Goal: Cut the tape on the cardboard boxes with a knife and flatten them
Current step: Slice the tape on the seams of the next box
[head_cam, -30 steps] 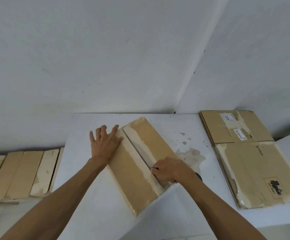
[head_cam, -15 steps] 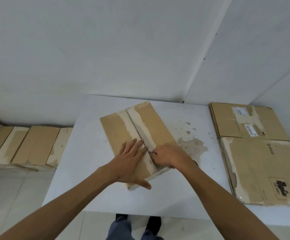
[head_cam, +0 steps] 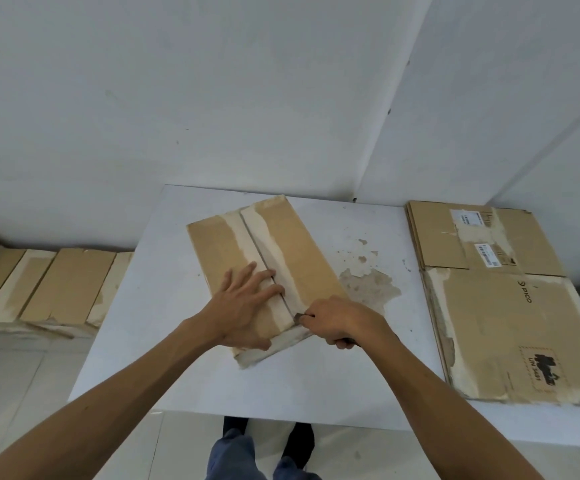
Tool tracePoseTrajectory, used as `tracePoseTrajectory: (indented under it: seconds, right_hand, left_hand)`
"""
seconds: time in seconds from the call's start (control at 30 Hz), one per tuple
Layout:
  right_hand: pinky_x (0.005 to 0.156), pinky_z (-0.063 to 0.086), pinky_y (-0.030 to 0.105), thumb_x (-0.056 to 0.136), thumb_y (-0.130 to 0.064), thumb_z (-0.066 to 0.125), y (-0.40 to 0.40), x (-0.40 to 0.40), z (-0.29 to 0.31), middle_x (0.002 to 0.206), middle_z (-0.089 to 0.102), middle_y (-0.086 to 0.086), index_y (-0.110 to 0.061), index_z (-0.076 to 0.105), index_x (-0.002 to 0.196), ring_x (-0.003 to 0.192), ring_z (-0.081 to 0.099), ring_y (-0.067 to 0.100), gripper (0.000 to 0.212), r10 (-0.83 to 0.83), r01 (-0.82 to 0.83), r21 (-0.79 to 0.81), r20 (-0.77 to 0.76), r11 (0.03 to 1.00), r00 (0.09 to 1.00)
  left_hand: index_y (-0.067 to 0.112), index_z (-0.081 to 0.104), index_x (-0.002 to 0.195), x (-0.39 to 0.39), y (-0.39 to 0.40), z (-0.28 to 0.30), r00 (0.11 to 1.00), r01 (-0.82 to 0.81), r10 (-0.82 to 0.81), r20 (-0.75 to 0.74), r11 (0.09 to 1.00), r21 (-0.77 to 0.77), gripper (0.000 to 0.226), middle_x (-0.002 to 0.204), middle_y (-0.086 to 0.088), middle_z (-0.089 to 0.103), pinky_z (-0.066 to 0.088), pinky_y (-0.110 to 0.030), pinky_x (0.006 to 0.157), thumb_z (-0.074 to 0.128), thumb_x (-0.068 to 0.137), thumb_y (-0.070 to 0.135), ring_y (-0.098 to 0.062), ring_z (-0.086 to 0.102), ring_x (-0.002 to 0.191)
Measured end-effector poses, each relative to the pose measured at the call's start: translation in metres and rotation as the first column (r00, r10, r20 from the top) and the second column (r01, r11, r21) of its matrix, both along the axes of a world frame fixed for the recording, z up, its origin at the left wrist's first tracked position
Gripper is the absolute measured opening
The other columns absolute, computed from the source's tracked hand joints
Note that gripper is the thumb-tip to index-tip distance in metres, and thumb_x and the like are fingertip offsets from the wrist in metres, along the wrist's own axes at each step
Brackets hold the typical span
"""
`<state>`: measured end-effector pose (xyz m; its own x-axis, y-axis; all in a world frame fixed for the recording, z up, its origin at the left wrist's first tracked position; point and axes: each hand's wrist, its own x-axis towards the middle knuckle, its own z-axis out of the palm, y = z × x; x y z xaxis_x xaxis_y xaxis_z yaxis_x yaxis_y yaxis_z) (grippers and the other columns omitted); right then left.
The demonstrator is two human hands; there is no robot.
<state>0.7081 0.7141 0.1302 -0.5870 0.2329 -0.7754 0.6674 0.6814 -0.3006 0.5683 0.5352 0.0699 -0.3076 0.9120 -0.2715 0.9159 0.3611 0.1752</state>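
At centre frame the left hand [head_cam: 247, 306] presses flat, fingers straight, on the cardboard box [head_cam: 264, 268] lying on the white worktop [head_cam: 150, 323]. Right of it, the right hand [head_cam: 342, 320] grips a knife [head_cam: 299, 317], mostly hidden; only its tip shows at the taped seam.

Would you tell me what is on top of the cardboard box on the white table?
The left hand presses flat on the cardboard box; the right hand grips a knife at its seam. Its handle is hidden.
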Motion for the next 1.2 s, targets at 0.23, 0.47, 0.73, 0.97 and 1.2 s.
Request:
tracePoseTrajectory:
  seconds: [0.23, 0.47, 0.73, 0.97, 1.2]
  right_hand:
    - [0.075, 0.054, 0.036, 0.106, -0.059, 0.029, 0.015, 0.02, 0.005, 0.093, 0.067, 0.002, -0.024, 0.055, 0.092, 0.074, 0.063, 0.022, 0.046, 0.172, -0.151, 0.178, -0.108, 0.972, 0.979]
    - [0.083, 0.05, 0.04, 0.108, -0.058, 0.025, 0.003, 0.036, -0.016, 0.097, 0.056, -0.001, -0.025, 0.055, 0.105, 0.089, 0.057, 0.022, 0.045, 0.276, -0.191, 0.324, -0.241, 0.926, 0.931]
    - [0.07, 0.035, 0.034, 0.108, -0.053, 0.031, -0.009, 0.047, -0.044, 0.092, 0.05, -0.001, -0.019, 0.055, 0.121, 0.078, 0.047, 0.023, 0.043, 0.366, -0.144, 0.504, -0.376, 0.852, 0.852]
    - [0.061, 0.035, 0.033, 0.107, -0.052, 0.035, -0.012, 0.045, -0.057, 0.083, 0.052, -0.002, -0.02, 0.058, 0.112, 0.068, 0.048, 0.022, 0.04, 0.426, -0.099, 0.554, -0.5, 0.826, 0.754]
    - [0.048, 0.026, 0.025, 0.09, -0.05, 0.061, -0.019, 0.035, -0.07, 0.058, 0.054, -0.007, -0.026, 0.068, 0.08, 0.045, 0.044, 0.015, 0.028, 0.442, 0.067, 0.685, -0.538, 0.725, 0.718]
  left_hand:
    - [0.044, 0.033, 0.147, -0.004, 0.027, 0.012, 0.998, -0.062, 0.062, 0.022, 0.998, -0.013, 0.093, 0.162, 0.007, 0.02, 0.017, -0.066, 0.119, 0.073, 0.067, 0.071, -0.034, 0.007, 0.155]
    - [0.044, 0.036, 0.134, -0.009, 0.054, 0.025, 0.999, -0.036, 0.032, -0.028, 0.989, -0.14, 0.088, 0.145, 0.006, 0.023, 0.03, -0.057, 0.11, 0.08, 0.061, 0.069, -0.031, 0.021, 0.134]
    - [0.048, 0.036, 0.124, -0.017, 0.06, 0.031, 0.998, -0.035, 0.045, 0.045, 0.98, -0.195, 0.085, 0.14, 0.009, 0.02, 0.031, -0.048, 0.11, 0.084, 0.056, 0.067, -0.025, 0.02, 0.128]
    - [0.048, 0.036, 0.125, -0.017, 0.059, 0.029, 0.998, -0.035, 0.043, 0.043, 0.984, -0.176, 0.086, 0.142, 0.008, 0.02, 0.031, -0.049, 0.111, 0.084, 0.056, 0.068, -0.027, 0.019, 0.13]
    - [0.047, 0.036, 0.126, -0.017, 0.059, 0.029, 0.998, -0.033, 0.041, 0.046, 0.984, -0.176, 0.086, 0.142, 0.008, 0.021, 0.032, -0.047, 0.112, 0.085, 0.058, 0.065, -0.026, 0.02, 0.129]
